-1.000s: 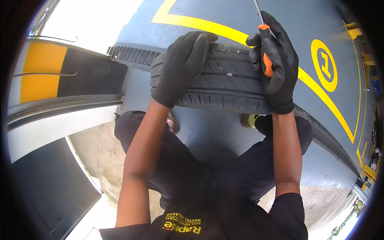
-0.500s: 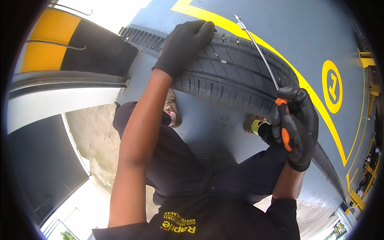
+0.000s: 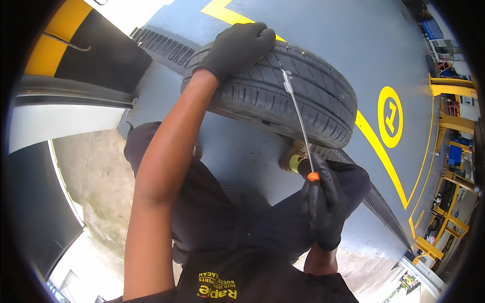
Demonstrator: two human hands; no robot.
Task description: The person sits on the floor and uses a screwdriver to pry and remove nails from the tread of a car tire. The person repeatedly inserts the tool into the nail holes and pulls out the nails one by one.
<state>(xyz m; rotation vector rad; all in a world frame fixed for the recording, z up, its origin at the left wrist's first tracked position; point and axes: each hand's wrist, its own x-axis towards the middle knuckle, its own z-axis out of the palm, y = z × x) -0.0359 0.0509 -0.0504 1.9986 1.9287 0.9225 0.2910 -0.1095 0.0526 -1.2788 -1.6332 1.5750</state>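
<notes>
Tyre [image 3: 283, 101] standing on the floor [image 3: 328, 30] ahead, left hand [image 3: 237, 48] resting on its top, right hand [image 3: 323, 207] nearer, pointing a screwdriver [image 3: 298, 121] at the tread.

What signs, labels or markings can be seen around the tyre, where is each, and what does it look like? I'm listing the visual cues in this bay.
Floor marking: right of the tyre, a yellow ring with a yellow figure inside, on blue floor.
Floor line: yellow stripe running from behind the tyre toward lower right.
Shirt print: yellow lettering on black cloth, bottom centre.
Yellow-and-black panel: upper left.
</notes>
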